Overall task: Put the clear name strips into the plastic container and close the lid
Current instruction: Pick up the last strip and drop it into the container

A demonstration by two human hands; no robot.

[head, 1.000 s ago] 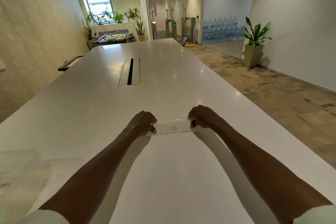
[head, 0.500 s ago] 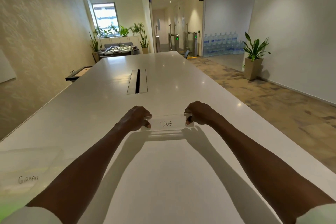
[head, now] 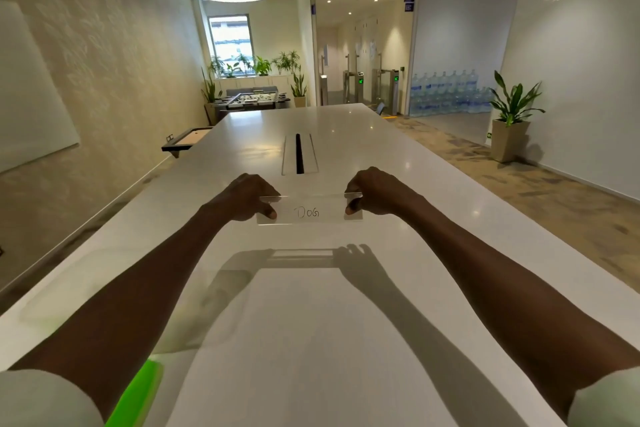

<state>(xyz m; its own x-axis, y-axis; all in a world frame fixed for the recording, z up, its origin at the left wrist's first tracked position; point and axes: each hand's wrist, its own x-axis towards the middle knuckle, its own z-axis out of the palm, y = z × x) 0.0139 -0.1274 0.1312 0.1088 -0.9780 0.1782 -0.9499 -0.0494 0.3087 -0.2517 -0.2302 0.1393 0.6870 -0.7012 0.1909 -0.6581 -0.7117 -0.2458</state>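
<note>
**Strip "DOG" held above counter**

Clear name strip [head: 310, 210], marked "DOG", was lifted clear of the white counter [head: 346, 340]; its shadow fell nearer the person. Left hand [head: 247, 198] pinched its left end, right hand [head: 372, 191] its right end. Green edge [head: 136, 395] showed at lower left, identity unclear.

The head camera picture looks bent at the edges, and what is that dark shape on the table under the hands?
Head view: wide-angle lens bows the walls and table edges. The dark shape is the shadow of the left hand, right hand and the clear strip marked DOG, held above the glossy top, which mirrors ceiling lights.
</note>
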